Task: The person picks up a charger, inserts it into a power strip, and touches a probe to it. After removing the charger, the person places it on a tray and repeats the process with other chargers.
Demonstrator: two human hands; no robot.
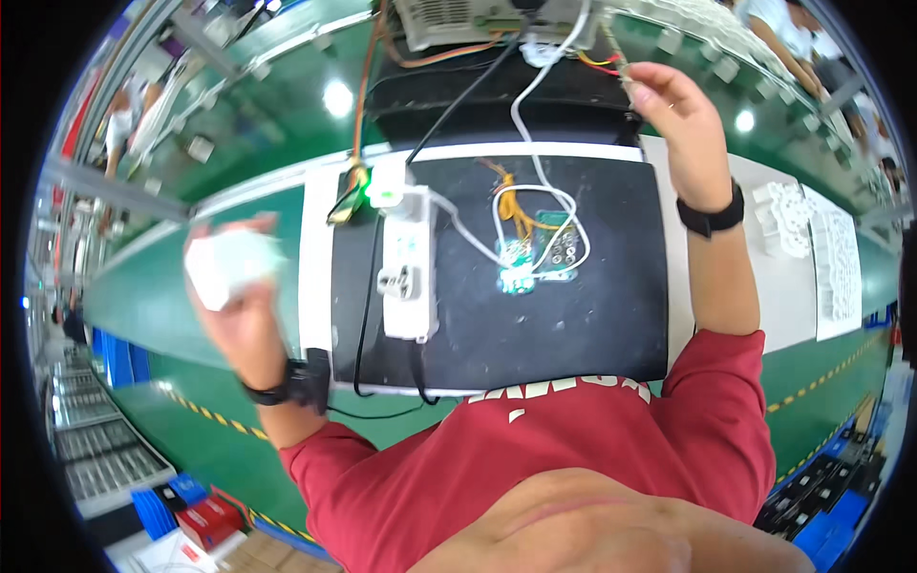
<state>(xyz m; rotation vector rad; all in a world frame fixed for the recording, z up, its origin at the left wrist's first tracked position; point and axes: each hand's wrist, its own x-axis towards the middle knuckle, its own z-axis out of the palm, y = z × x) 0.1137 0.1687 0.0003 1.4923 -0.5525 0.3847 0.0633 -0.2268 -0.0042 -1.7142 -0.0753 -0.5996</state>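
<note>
Out to the left, my left hand [244,320] is closed around a white object [229,265], smeared by motion, so its kind does not show. At the far right, my right hand [683,119] is raised with thumb and fingers pinched together. Its fingertips meet at the lower end of a thin, cord-like strip [616,53]; whether they grip it, I cannot tell. Between my hands, a small circuit board [517,272] lies on a black mat [583,334], with yellow wires [516,205] and a looped white cable [574,205] around it. A green board [564,244] sits beside it.
A white power strip [409,258] stands left on the mat, with a white adapter [387,186] and lit green light at its top. Black cables [368,315] run along it. A pale equipment case [449,24] stands behind. White moulded parts [783,220] and a printed sheet [837,272] lie right.
</note>
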